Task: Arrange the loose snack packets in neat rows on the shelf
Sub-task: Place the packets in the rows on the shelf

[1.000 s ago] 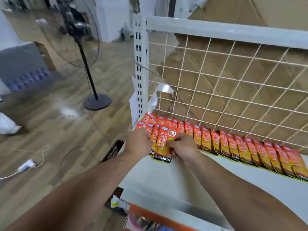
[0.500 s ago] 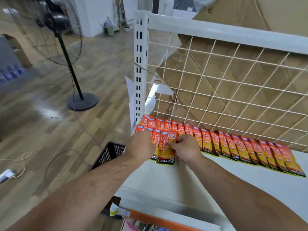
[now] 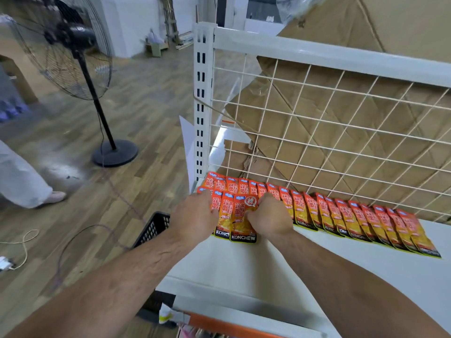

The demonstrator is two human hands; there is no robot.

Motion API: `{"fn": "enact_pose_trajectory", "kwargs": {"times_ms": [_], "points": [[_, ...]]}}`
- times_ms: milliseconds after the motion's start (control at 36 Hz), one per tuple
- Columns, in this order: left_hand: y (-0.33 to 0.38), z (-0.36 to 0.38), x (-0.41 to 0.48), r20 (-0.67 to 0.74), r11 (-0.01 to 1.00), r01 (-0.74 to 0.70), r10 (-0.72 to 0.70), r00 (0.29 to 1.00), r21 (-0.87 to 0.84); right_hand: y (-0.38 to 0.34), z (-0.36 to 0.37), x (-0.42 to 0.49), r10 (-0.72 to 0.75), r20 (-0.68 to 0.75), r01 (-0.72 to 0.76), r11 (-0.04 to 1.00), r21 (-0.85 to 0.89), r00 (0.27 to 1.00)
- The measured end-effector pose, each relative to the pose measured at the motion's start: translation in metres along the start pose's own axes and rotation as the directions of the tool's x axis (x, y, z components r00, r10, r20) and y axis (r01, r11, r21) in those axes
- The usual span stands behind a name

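The white shelf (image 3: 305,269) fills the lower right of the frame, and a long back row (image 3: 353,218) of orange snack packets lies on it, overlapping like tiles along the foot of the wire mesh panel (image 3: 329,123). In front of that row's left end, near the slotted upright post (image 3: 202,93), sits a short front group (image 3: 225,213) of the same packets.

The right hand (image 3: 268,218) grasps the KONCHEW packet (image 3: 241,223), the nearest of the group, with its thumb on the packet's face and its fingers curled over the upper right edge. The left hand (image 3: 195,215) is at the group's left end, its fingers bent over the packets and touching them; I cannot tell whether they pinch one.

Flattened cardboard (image 3: 317,154) leans behind the mesh. A black plastic crate (image 3: 152,228) stands on the wooden floor (image 3: 146,106) just left of the shelf, below the left forearm. A pedestal fan (image 3: 73,57) stands at upper left. Another person's pale trouser leg (image 3: 19,176) shows at the left edge, and a cable (image 3: 24,242) lies on the floor at lower left.
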State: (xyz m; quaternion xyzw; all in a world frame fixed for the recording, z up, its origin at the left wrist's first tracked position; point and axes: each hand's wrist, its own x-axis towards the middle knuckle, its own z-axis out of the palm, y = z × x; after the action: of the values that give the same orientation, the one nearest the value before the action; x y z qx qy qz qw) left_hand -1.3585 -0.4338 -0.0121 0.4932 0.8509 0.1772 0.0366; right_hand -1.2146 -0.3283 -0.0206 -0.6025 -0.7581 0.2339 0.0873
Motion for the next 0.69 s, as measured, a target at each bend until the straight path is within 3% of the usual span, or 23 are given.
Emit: {"fn": "enact_pose_trajectory", "kwargs": {"times_ms": [278, 500, 694], "points": [[0.001, -0.006, -0.008, 0.014, 0.999, -0.021, 0.021, 1.0, 0.041, -0.001, 0.0, -0.005, -0.064, -0.02, 0.06, 0.983, -0.172, 0.998], [0.003, 0.009, -0.006, -0.033, 0.979, -0.202, 0.203, 0.979, 0.032, 0.005, -0.002, -0.011, -0.149, -0.031, 0.138, 0.961, -0.24, 0.988], [0.025, 0.023, -0.01, 0.057, 0.94, -0.34, 0.338, 0.939, 0.027, 0.039, -0.012, -0.031, -0.41, -0.041, 0.364, 0.847, -0.387, 0.911]]}}
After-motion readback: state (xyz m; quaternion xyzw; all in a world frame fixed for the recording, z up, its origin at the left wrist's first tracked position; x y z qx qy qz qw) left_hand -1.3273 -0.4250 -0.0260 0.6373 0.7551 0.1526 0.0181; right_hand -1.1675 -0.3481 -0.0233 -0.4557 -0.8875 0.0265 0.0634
